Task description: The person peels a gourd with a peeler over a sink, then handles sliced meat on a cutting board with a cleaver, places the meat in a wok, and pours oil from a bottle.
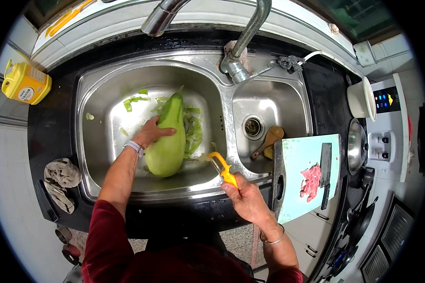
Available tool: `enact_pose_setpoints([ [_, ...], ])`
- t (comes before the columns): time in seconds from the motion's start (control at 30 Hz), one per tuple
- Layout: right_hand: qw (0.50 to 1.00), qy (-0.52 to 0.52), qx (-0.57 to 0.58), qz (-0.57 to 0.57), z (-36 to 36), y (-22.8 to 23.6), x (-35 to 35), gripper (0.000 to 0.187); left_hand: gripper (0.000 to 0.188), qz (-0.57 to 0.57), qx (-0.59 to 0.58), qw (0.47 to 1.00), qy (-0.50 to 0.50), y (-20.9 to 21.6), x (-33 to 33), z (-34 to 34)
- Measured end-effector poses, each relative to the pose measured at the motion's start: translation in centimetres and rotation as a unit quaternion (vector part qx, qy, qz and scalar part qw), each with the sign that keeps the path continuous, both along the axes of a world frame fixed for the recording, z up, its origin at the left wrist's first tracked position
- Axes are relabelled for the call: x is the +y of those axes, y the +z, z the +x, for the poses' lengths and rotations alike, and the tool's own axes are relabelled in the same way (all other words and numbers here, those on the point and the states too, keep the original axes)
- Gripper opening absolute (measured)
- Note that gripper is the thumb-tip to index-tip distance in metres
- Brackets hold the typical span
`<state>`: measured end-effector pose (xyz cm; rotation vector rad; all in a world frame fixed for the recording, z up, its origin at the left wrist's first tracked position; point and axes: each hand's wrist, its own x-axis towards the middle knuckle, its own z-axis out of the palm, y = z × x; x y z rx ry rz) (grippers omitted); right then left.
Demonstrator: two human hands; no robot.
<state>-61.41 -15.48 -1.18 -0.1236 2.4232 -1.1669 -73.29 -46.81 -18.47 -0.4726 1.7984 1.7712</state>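
Observation:
A large pale green gourd (167, 153) lies in the left sink basin (97, 141), its narrow stem end pointing away from me. Much of its skin is off; a darker green strip shows toward the stem. My left hand (152, 133) grips it from the left side, thumb across the top. In my right hand (245, 198) is a yellow peeler (227, 175), held over the basin's near right corner, apart from the gourd. Green peelings (193, 134) lie beside the gourd and on the basin floor.
A cutting board (293, 188) bears sliced meat (310, 183) and a cleaver (325, 167), overlapping the right basin, where a wooden spoon (270, 137) lies. The faucet (238, 70) rises behind. A yellow jug (30, 85) and grey rag (61, 175) are at left.

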Motion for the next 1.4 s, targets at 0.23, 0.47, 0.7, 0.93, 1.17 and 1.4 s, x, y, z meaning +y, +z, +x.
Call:
enact_pose_setpoints([
  [0.23,0.999,-0.041,0.005,-0.001,-0.7,2.2,0.4,0.034,0.063,-0.023,0.048,0.995,-0.079,11.0,-0.7,1.0],
  [0.47,0.997,0.049,0.053,0.015,-1.0,6.5,-5.3,0.027,0.061,-0.166,0.088,0.967,-0.171,24.7,-2.9,6.1],
  [0.7,0.994,0.096,0.038,-0.041,1.2,5.3,-12.1,0.027,0.079,-0.404,0.12,0.857,-0.298,25.5,-4.1,15.6],
  [0.93,0.992,0.098,0.061,0.052,4.8,1.1,-15.0,0.029,0.086,-0.37,0.106,0.869,-0.311,22.8,-5.0,22.0],
  [1.17,0.99,0.067,0.084,0.092,5.8,0.9,-15.2,0.033,0.081,-0.275,0.075,0.923,-0.258,23.5,-6.7,25.7],
  [1.4,0.985,0.159,-0.026,0.066,11.6,4.8,-16.4,0.035,0.068,-0.246,0.145,0.935,-0.21,21.2,-7.0,26.8],
])
